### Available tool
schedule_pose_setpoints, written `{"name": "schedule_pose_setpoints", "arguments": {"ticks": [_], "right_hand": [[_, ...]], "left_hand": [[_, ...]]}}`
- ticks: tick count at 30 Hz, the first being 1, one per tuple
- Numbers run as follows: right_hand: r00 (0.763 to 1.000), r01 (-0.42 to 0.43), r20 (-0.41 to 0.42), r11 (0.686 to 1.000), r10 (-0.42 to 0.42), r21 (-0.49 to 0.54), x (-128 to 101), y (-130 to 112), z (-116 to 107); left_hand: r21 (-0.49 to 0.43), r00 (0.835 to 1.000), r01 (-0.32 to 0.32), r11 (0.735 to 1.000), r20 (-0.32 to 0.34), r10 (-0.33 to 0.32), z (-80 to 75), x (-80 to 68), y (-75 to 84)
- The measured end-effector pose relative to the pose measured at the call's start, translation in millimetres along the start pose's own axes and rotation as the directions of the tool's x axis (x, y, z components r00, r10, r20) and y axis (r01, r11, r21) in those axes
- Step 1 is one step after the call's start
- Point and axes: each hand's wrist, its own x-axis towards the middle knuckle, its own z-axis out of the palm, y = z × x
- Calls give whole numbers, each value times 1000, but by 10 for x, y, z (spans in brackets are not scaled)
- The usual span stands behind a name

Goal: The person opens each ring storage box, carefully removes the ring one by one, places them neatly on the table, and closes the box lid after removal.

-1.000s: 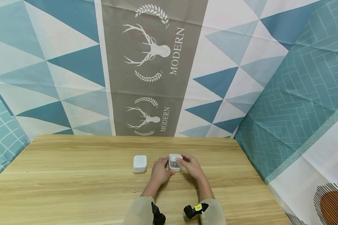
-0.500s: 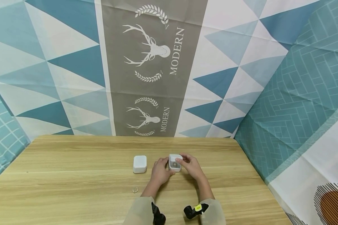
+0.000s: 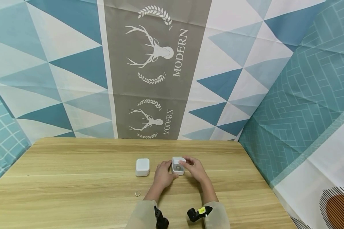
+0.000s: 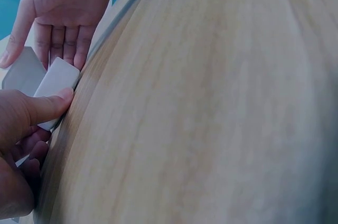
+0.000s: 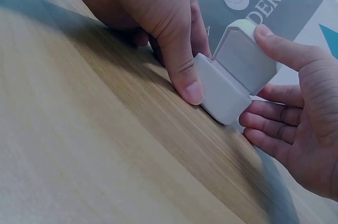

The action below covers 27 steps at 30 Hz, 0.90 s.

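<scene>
White box [image 3: 178, 172] is standing open on the table [image 3: 74, 194]; your left hand [image 3: 162, 175] is gripping its base [image 5: 223, 96] while your right hand [image 3: 197, 170] is pinching the raised lid [image 5: 245, 60]. You seem to be working the lid; moving it further would be calling for a steady base.

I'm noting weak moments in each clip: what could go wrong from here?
The right hand holds the lid of the open white box; if that grip slips, the lid might swing down. The left hand steadies the box, so easing off could let it slide or tip. A loose ring lies on the tabletop near the left sleeve, which might knock it away.
</scene>
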Motion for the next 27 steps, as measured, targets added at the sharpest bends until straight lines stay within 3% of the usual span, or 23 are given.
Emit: {"name": "schedule_pose_setpoints", "arguments": {"ticks": [27], "right_hand": [[999, -17, -43, 999, 19, 46, 7, -14, 29]], "left_hand": [[8, 1000, -9, 1000, 6, 9, -18, -15, 2]]}}
